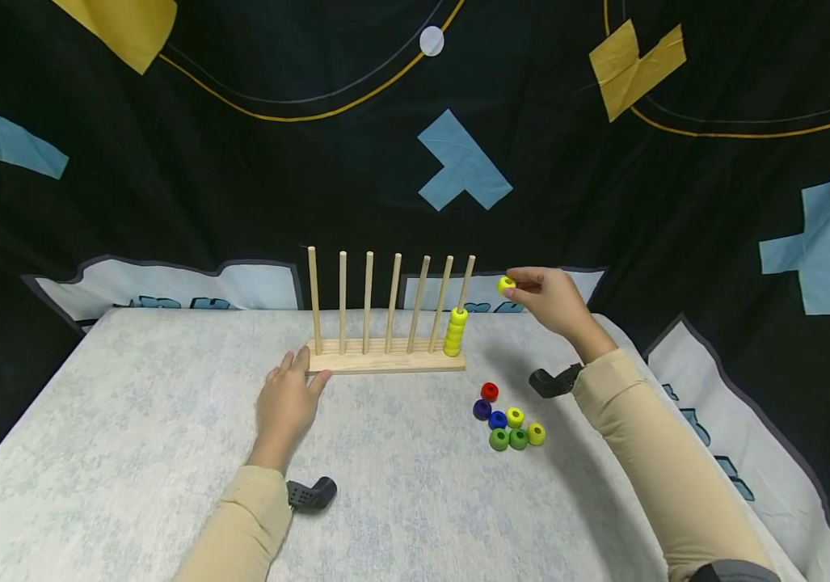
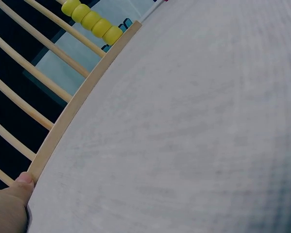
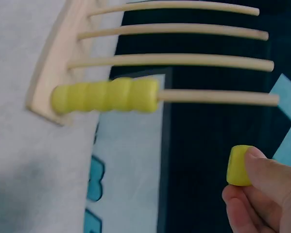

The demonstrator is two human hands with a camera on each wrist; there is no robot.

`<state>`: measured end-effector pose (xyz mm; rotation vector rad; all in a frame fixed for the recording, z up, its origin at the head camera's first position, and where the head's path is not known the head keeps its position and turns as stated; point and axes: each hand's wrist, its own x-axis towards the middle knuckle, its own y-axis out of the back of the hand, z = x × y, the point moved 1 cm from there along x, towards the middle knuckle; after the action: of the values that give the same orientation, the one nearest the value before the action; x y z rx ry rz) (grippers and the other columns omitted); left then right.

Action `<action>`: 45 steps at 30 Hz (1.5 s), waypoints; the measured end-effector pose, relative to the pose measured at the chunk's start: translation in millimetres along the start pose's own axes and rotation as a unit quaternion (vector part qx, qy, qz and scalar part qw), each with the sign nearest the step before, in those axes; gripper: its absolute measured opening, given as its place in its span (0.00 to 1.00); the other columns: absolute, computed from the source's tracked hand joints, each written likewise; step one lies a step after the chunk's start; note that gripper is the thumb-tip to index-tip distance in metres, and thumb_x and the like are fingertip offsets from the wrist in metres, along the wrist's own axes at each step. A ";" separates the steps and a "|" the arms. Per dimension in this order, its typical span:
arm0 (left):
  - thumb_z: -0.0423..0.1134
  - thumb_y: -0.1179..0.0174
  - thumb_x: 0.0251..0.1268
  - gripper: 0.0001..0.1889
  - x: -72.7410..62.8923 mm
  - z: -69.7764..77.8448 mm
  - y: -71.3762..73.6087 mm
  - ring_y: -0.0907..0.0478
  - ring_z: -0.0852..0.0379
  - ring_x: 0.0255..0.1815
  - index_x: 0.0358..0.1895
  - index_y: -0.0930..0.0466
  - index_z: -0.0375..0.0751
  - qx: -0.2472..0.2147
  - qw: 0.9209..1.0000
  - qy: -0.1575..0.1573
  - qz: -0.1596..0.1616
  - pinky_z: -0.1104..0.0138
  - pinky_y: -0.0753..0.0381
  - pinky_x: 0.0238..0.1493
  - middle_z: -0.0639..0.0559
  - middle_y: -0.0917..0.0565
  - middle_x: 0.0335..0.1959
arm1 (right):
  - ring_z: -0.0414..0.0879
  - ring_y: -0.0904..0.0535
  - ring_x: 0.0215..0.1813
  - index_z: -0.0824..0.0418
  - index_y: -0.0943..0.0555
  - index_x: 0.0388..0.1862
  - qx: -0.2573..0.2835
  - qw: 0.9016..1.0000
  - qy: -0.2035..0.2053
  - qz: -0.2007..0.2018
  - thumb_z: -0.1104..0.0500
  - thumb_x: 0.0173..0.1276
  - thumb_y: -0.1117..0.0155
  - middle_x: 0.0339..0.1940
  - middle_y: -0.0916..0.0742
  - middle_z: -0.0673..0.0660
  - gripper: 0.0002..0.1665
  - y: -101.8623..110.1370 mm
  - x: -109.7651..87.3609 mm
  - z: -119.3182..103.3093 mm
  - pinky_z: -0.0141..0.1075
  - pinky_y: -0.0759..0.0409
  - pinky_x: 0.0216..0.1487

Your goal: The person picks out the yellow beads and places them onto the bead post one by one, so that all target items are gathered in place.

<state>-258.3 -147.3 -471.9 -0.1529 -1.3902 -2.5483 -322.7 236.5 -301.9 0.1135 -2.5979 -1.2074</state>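
Observation:
My right hand (image 1: 549,303) pinches a yellow bead (image 3: 237,166) between thumb and fingertips, raised to the right of the rightmost peg (image 1: 466,283), near its top. That peg carries a stack of several yellow beads (image 3: 106,94) at its foot; bare wood shows above them. The other pegs of the wooden rack (image 1: 385,364) are bare. At the rack's left end rests my left hand (image 1: 286,404), fingers extended, with the thumb at the front edge and the index finger against the end. In the left wrist view its thumb (image 2: 24,182) touches the base.
Loose beads lie on the table right of the rack: a red bead (image 1: 490,392), a purple bead (image 1: 482,410), a blue bead (image 1: 498,420), two green beads (image 1: 499,439) and two yellow beads (image 1: 536,434). A dark patterned cloth (image 1: 276,186) hangs behind the table (image 1: 131,420).

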 end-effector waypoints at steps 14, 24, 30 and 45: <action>0.54 0.45 0.74 0.36 0.9 1.8 -0.3 0.37 0.25 0.71 0.76 0.41 0.36 -0.004 1.000 -0.001 0.002 0.33 0.34 0.65 0.29 0.38 0.75 | 0.48 0.16 0.53 0.61 0.22 0.65 0.028 0.994 0.075 0.079 0.58 0.71 0.35 0.57 0.14 0.58 0.24 1.3 15.6 -45.9 0.42 0.15 0.56; 0.54 0.45 0.73 0.37 2.1 0.6 -1.6 0.37 0.25 0.71 0.76 0.41 0.36 -0.003 1.000 -0.003 0.004 0.33 0.34 0.66 0.28 0.38 0.74 | 0.48 0.15 0.50 0.62 0.22 0.65 0.014 0.995 0.083 0.052 0.58 0.72 0.35 0.54 0.13 0.58 0.24 -2.7 23.7 -55.3 0.41 0.14 0.53; 0.55 0.44 0.73 0.37 2.2 0.0 -1.3 0.37 0.25 0.71 0.76 0.40 0.36 -0.004 1.000 -0.007 0.009 0.33 0.34 0.65 0.28 0.37 0.74 | 0.48 0.16 0.49 0.61 0.22 0.65 0.012 0.996 0.074 0.044 0.59 0.71 0.35 0.53 0.13 0.59 0.25 -5.3 23.6 -59.0 0.41 0.15 0.54; 0.54 0.44 0.73 0.37 0.4 -1.6 -0.6 0.37 0.24 0.71 0.76 0.40 0.36 -0.006 1.000 -0.002 0.010 0.32 0.34 0.65 0.28 0.37 0.74 | 0.49 0.15 0.52 0.61 0.22 0.64 0.010 0.998 0.052 0.021 0.57 0.71 0.34 0.57 0.14 0.58 0.24 -11.6 20.4 -56.5 0.44 0.16 0.56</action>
<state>-258.8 -148.4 -473.1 -0.1718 -1.3680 -2.5421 -327.1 183.5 -271.6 0.1233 -2.5100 -1.1298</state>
